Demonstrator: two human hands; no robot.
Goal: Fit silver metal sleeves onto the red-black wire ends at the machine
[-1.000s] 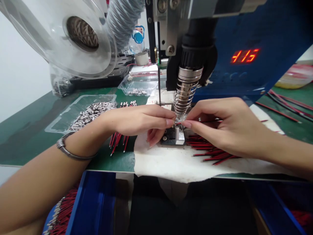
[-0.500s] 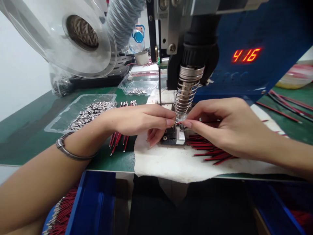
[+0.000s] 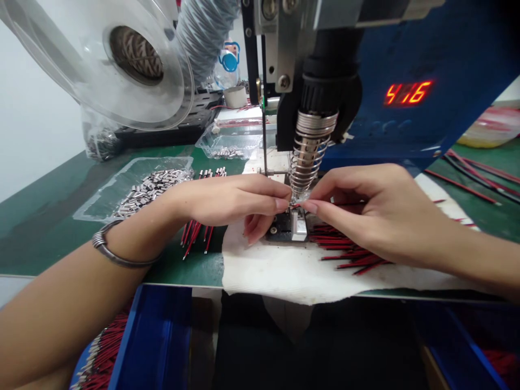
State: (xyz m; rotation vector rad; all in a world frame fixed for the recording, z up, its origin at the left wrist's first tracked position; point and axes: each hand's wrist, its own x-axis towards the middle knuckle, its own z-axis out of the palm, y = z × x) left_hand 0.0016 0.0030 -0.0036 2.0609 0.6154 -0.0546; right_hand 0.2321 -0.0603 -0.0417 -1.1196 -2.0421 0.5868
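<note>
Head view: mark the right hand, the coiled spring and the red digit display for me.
Right hand (image 3: 371, 208): head view, near the thumb's base.
Coiled spring (image 3: 311, 151): head view, on its middle coils.
Red digit display (image 3: 406, 93): head view, on its middle digit.

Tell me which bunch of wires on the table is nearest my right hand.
The bunch on the white cloth, partly hidden by your right hand. The left bunch lies off the cloth, by your left hand; the far-right wires lie farther away.
</note>
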